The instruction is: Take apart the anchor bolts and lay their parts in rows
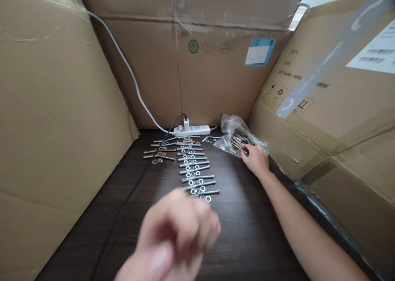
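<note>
My left hand [177,231] is close to the camera and blurred, its fingers curled in. Whatever is inside it, if anything, is hidden. At the back right, my right hand [256,159] reaches to the opening of a clear plastic bag [230,124]. Its fingertips close on the end of a brass-coloured expansion bolt [237,144] among several loose ones there. Beyond my left hand runs a column of silver expansion bolts [194,164], with washers [198,173] and nuts set between them. Several brass-coloured bolts [159,156] form a shorter group to its left.
Cardboard walls [148,67] enclose the dark tabletop [243,215] at the left, back and right. A white power strip [197,130] with a plugged-in charger [186,124] lies along the back. A black cable [129,196] crosses the left side; a white cord [131,73] hangs above.
</note>
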{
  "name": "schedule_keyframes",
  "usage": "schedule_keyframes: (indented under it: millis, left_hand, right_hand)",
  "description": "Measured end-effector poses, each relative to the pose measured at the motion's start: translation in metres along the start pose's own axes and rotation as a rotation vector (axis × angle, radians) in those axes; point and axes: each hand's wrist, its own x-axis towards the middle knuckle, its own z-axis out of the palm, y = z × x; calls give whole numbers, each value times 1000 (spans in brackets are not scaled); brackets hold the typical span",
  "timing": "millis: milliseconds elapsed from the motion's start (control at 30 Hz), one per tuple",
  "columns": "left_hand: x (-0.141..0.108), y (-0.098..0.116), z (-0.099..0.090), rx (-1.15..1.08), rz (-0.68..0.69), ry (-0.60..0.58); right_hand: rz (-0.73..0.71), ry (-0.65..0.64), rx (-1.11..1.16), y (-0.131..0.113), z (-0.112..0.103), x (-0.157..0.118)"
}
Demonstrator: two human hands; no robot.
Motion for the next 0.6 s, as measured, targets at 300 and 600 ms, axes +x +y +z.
schedule_keyframes:
  millis: [300, 600]
  left_hand:
    - [87, -38, -45, -492, -224, 223]
    - [86, -39, -79, -384, -350, 145]
  right_hand:
    - [-2, -10, 98, -2, -3, -1]
    - [127, 192, 711, -30, -53, -16]
